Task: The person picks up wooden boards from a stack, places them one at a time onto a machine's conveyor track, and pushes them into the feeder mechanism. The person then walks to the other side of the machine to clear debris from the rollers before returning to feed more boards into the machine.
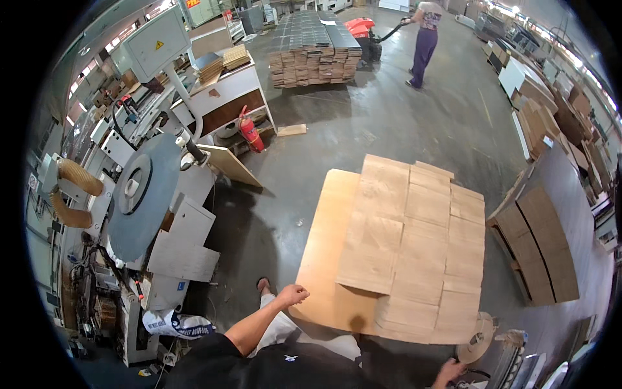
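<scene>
My left hand (293,295) hangs in front of me with its fingers curled in, holding nothing that I can see. It is just left of the near edge of a wooden board (324,240). On that board lie stacks of flat brown cardboard pieces (414,249), arranged in overlapping rows. At the lower right, my right hand (451,371) is low, beside a round tan reel (476,338). Its fingers look closed near a dark, curved part; what they grip is too small to make out.
A machine with a big grey disc (146,194) stands at left. Beyond it are a red fire extinguisher (250,131) and a leaning board (230,165). Ahead, a person (427,39) holds the handle of a red pallet truck (363,29) by a loaded stack (314,58). Strapped panels (541,249) stand at right.
</scene>
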Motion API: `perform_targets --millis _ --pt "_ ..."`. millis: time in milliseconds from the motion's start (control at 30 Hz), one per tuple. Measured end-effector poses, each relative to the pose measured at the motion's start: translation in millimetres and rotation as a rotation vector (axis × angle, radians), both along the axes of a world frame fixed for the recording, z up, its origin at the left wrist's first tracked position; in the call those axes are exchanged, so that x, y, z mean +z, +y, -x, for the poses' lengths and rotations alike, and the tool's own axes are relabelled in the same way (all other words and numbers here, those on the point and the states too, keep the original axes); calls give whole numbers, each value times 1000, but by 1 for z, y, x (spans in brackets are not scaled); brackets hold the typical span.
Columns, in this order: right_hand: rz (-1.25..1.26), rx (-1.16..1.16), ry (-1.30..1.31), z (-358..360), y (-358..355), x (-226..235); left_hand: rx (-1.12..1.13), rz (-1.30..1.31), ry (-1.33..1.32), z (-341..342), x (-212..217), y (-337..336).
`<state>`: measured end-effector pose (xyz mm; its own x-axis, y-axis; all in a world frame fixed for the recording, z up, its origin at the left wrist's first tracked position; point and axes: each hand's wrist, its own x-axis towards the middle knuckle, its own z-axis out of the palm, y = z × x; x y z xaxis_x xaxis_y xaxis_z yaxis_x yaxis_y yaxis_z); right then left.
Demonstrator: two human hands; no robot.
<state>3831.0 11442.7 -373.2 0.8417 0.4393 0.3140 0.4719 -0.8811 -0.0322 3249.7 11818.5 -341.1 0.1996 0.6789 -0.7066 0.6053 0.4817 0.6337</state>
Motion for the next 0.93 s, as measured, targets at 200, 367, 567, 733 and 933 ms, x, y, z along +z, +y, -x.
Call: perform_targets --millis 200,367,567,733,933 --pt "-608 297 1213 281 243 -26 147 57 139 173 -78 64" --pt "-47 521 1069 398 389 -2 93 -38 370 269 -24 137" --pt "-172 567 1213 440 501 4 176 -11 304 299 -20 239" --pt "-262 323 1349 419 517 -37 60 -67 142 271 -70 334" --pt "-229 -157 1636 424 615 -41 0 -142 55 240 -63 499"
